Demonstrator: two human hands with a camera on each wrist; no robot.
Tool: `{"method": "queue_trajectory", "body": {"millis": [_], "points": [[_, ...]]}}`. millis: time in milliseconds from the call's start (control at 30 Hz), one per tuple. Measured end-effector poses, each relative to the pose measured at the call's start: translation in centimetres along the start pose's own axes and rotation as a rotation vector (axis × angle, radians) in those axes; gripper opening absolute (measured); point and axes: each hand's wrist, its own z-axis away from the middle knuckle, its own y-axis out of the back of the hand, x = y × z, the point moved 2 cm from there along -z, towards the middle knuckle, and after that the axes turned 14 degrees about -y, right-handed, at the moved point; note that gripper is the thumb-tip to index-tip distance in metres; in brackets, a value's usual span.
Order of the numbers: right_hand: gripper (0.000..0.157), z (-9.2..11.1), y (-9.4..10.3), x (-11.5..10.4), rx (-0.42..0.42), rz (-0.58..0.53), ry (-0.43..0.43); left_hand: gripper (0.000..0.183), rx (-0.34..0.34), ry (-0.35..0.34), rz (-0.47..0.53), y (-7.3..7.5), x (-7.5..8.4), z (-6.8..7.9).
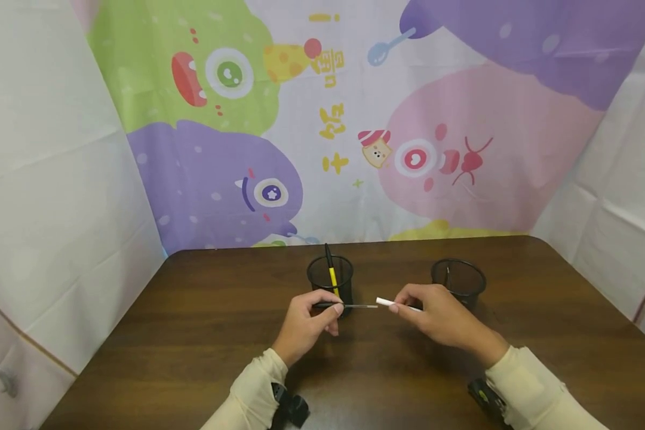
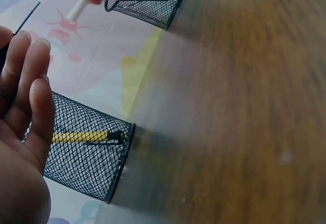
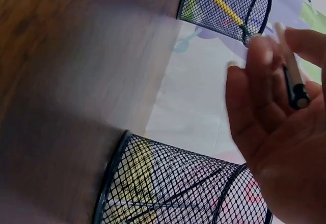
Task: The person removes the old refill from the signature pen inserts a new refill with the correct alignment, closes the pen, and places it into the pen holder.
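In the head view my left hand (image 1: pixel 303 325) pinches a pen refill (image 1: pixel 360 306), a thin grey rod with a thicker black end and a pale tip pointing right. My right hand (image 1: pixel 443 313) holds a white pen barrel (image 1: pixel 385 301) between thumb and fingers. The barrel's end lies very close to the refill's tip, the two nearly in line. A black clip (image 3: pixel 289 84) and black end show on the barrel in the right wrist view. The left wrist view catches the refill (image 2: pixel 28 18) beyond the fingertips.
Behind my left hand stands a black mesh cup (image 1: pixel 346 291) with a yellow and black pen (image 1: pixel 333 279) in it. Another mesh cup (image 1: pixel 470 292), with thin dark items inside, is behind my right hand. A patterned cloth (image 1: pixel 349 203) hangs behind the brown table (image 1: pixel 193 334).
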Motion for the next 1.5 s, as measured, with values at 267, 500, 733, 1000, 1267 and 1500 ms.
{"method": "queue_trajectory", "body": {"millis": [267,500,733,1000,1267,1500], "points": [[0.011,0.35,-0.15,0.4,-0.074,0.196,-0.008,0.015,0.0,0.016,0.03,-0.16,-0.07,0.07],[0.013,0.47,-0.49,0.75,-0.129,0.259,-0.05,0.013,0.002,0.018,0.024,-0.14,0.0,0.04],[0.013,0.58,-0.72,0.71,-0.164,0.285,-0.062,0.018,0.009,0.023,0.018,-0.09,0.14,0.04],[0.014,0.55,-0.73,0.64,-0.187,0.314,-0.068,0.02,0.019,0.026,0.024,0.02,0.05,0.0],[0.014,0.7,-0.76,0.54,-0.217,0.333,-0.055,0.019,0.016,0.021,0.02,0.01,0.11,0.06],[0.01,0.73,-0.86,0.54,-0.238,0.315,-0.006,0.019,0.009,0.027,0.017,0.03,0.02,0.03]]}}
